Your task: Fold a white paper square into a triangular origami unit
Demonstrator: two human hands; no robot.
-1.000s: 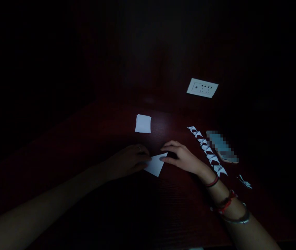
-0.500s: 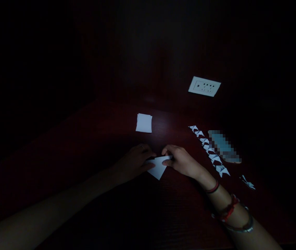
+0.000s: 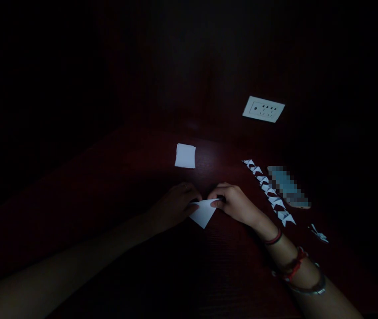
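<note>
A white sheet of paper point(image 3: 204, 214), folded to a triangle with its point toward me, is between my hands above the dark red table. My left hand point(image 3: 179, 204) pinches its left corner, thumb on the near face. At the right corner, my right hand point(image 3: 231, 201) grips the paper between thumb and curled fingers. The far side of the paper is hidden from me. Beyond my hands lies a stack of square white paper point(image 3: 185, 156).
To the right, a diagonal row of small folded paper pieces point(image 3: 268, 190) lies beside a phone-like object point(image 3: 287, 186) with a blurred face. Another small folded piece point(image 3: 318, 233) lies nearer. A white power socket point(image 3: 263, 109) sits on the wall behind. The surroundings are very dark.
My right thumb and fingers have closed in more on the paper's right corner, and the left thumb has shifted up toward the top edge. The view has moved slightly.
</note>
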